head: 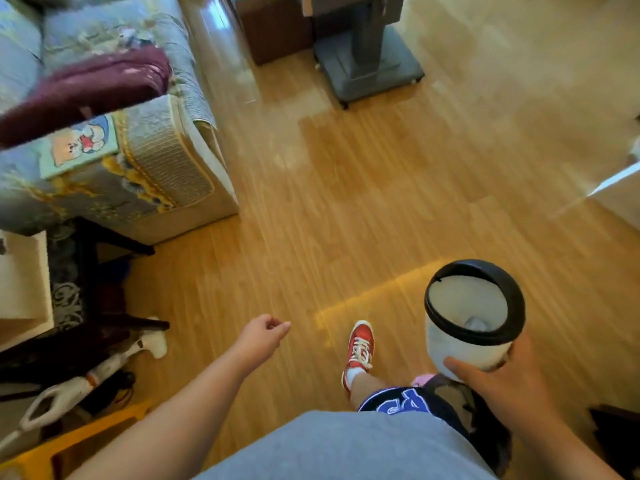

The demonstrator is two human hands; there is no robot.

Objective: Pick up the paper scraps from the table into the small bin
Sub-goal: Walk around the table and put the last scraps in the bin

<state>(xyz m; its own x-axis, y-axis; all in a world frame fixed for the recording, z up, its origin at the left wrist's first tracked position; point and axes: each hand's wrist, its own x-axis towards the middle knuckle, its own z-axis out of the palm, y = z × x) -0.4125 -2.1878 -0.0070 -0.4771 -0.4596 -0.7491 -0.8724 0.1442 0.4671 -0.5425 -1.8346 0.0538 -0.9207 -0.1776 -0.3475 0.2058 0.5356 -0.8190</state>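
My right hand [504, 382] grips the small bin [467, 344] from below at the lower right. The bin is white with a black ring rim [519, 306], tilted so its mouth faces me, and something small and pale lies at its bottom [476, 323]. My left hand [263, 336] hangs over the wooden floor at lower centre, its fingers loosely curled and nothing visible in them. No table with paper scraps shows clearly. The whole frame is blurred by motion.
A sofa [156, 161] with a purple blanket [86, 91] fills the upper left. A dark low table's legs [104, 237], a white bag [104, 372] and a yellow stool [69, 441] crowd the lower left. A grey stand base [367, 64] sits at the top. My red shoe [358, 348] steps on open floor.
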